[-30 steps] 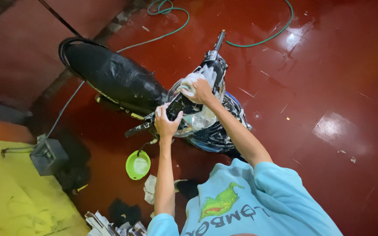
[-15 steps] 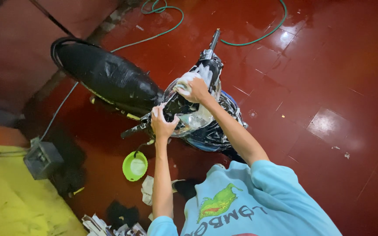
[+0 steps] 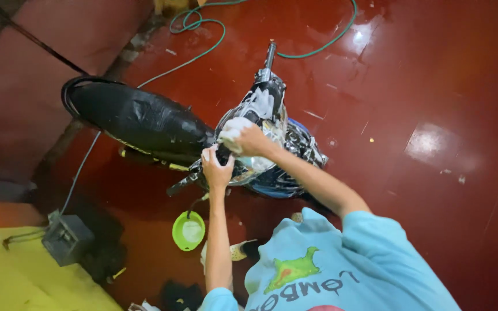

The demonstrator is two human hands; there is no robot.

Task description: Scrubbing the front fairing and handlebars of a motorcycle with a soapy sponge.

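Observation:
A motorcycle stands on the wet red floor, with a black seat (image 3: 139, 121) and a front body (image 3: 263, 103) covered in white foam. My right hand (image 3: 252, 141) grips a white soapy sponge (image 3: 231, 129) and presses it on the bike just in front of the seat. My left hand (image 3: 217, 167) lies flat on the bike's body beside it, fingers apart, holding nothing. One handlebar grip (image 3: 270, 55) points away from me.
A green bowl (image 3: 188, 230) with foamy water sits on the floor below my left arm. A green hose (image 3: 203, 29) loops across the far floor. A grey box (image 3: 67, 237) with a cable stands at the left by a yellow surface (image 3: 12, 276). A sandal (image 3: 237, 251) is near me.
My right hand has slid the sponge from the foamy front toward the seat. My left hand stays on the bike's body. The view has shifted slightly.

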